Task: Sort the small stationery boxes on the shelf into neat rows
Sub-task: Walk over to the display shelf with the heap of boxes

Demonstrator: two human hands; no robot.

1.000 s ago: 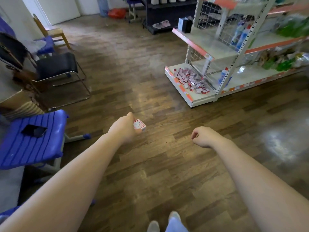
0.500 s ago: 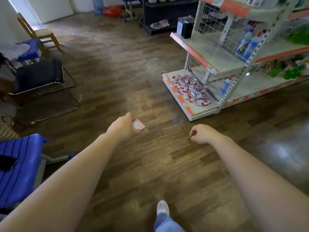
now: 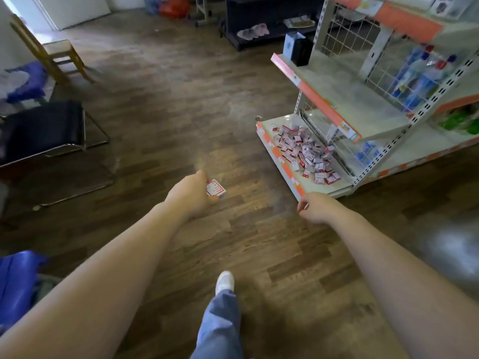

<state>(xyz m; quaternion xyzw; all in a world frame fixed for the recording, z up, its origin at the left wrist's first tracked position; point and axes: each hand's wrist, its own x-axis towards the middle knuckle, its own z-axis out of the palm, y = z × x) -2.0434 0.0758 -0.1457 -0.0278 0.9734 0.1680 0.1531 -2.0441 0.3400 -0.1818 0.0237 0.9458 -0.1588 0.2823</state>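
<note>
Left hand [image 3: 191, 196] pinches one small box [image 3: 216, 189], frame centre; right hand [image 3: 317, 207] loosely curled, empty. Boxes [image 3: 302, 149] heaped on bottom shelf [image 3: 274, 149]: probably light, stiff card; grip flat faces.

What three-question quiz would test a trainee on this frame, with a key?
1. True or false: the small boxes on the bottom shelf already stand in neat rows.
2. Which hand holds a red-and-white box? A) left B) right C) neither
3. Fill in: the right hand holds ____.

Key:
1. False; they lie in a loose heap.
2. A; the left hand grips it.
3. Nothing; its fingers are loosely curled.
</note>
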